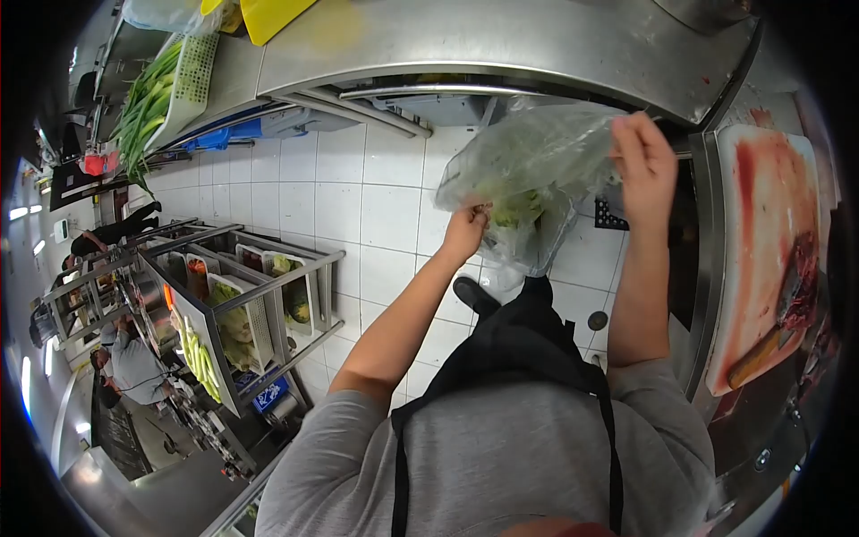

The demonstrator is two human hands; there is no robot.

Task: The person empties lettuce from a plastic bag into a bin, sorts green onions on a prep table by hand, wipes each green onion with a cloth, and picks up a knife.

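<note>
Both my hands grip a large clear plastic bag (528, 148), stretched between them in front of my body. My left hand (466, 231) pinches its lower left edge. Higher up at the right, my right hand (643, 154) has its fingers closed on the gathered plastic. Under and partly behind the film show leafy green vegetables (519, 210), blurred by the plastic. They appear to sit in a container (559, 234) low near the floor, though its shape is mostly covered.
A steel counter (403, 40) runs along the top. Green onions (152, 98) fill a white basket (194, 76) there. At right lies a red-stained cutting board (743, 206) with a knife (756, 358) and meat (799, 282). A vegetable rack (268, 295) stands left; a person (134, 362) is beyond.
</note>
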